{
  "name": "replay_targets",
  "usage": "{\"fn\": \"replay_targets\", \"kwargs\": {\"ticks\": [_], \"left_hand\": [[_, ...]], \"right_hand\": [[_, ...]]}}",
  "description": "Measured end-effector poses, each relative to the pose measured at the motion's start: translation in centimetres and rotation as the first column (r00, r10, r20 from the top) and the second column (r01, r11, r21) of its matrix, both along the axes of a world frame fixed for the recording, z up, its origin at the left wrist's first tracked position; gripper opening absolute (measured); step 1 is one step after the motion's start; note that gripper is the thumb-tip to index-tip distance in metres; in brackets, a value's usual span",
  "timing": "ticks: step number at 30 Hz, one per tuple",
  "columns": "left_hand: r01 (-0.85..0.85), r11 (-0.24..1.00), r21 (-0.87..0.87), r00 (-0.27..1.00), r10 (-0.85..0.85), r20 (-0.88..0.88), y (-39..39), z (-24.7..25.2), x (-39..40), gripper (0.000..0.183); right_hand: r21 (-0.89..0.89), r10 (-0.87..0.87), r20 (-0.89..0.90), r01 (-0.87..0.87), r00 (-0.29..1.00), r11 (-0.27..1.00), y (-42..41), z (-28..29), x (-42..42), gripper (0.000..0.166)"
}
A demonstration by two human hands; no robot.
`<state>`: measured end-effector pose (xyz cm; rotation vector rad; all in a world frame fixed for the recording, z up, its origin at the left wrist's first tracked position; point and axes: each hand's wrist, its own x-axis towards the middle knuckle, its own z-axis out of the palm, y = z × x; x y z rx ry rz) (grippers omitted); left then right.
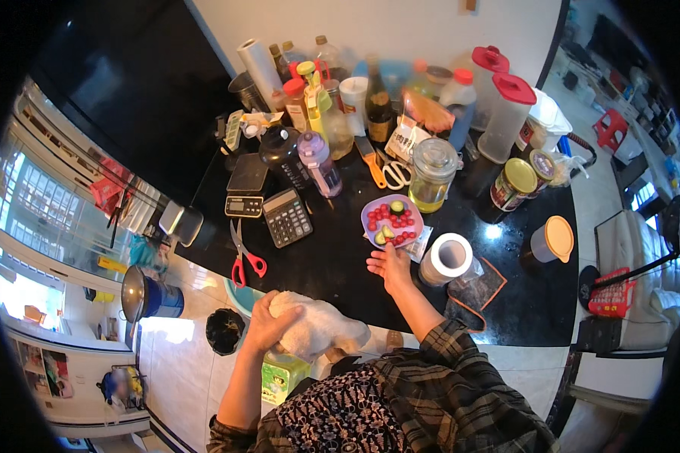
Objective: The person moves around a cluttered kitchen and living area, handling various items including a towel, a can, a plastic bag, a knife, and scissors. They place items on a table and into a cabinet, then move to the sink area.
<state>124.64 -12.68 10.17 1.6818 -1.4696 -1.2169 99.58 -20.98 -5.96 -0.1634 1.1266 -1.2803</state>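
My left hand grips a bunched cream-coloured cloth in front of the table's near edge. Over the black tabletop, my right hand has its fingers apart at the near rim of a small lavender dish. One fingertip overlaps that rim; whether it touches a fruit there I cannot tell. Small red fruits like cherry tomatoes lie in the dish with pale green cut pieces. Close by on the right stands a white roll, and behind the dish is a lidded glass jar of yellowish liquid.
Red-handled scissors, a calculator and a small digital scale occupy the left side. Several bottles, including a purple one, crowd the back. Dark cloths and an orange-lidded container sit at right. A black-lined bin stands below.
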Motion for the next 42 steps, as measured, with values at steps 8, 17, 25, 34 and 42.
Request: {"fn": "replay_targets", "kwargs": {"ticks": [8, 17, 25, 34, 42], "left_hand": [[0.148, 0.986, 0.079, 0.986, -0.140, -0.094, -5.7, -3.4, 3.1, 0.029], [0.389, 0.921, 0.001, 0.921, -0.389, -0.018, -11.9, -7.9, 7.3, 0.043], [0.363, 0.932, -0.013, 0.932, -0.362, 0.033, -13.6, -10.0, 7.3, 0.046], [0.298, 0.955, 0.002, 0.944, -0.295, 0.150, -14.0, -12.7, 8.3, 0.063], [0.223, 0.975, 0.007, 0.966, -0.222, 0.132, -12.6, -10.9, 7.6, 0.052]], "right_hand": [[-0.025, 0.028, -0.108, -0.031, 0.994, 0.999, 0.7, 1.3, 3.0, 0.031], [0.220, 0.292, -0.104, -0.264, 0.951, 0.939, 7.2, 3.8, 6.8, 0.028], [0.086, 0.079, -0.993, -0.070, -0.092, 0.994, 4.9, 5.3, 3.6, 0.017], [0.529, 0.381, -0.680, -0.058, -0.626, 0.847, -4.3, 1.8, -1.5, 0.039], [0.029, 0.042, -0.989, -0.099, 0.139, 0.995, -3.5, 6.1, -1.9, 0.017]]}}
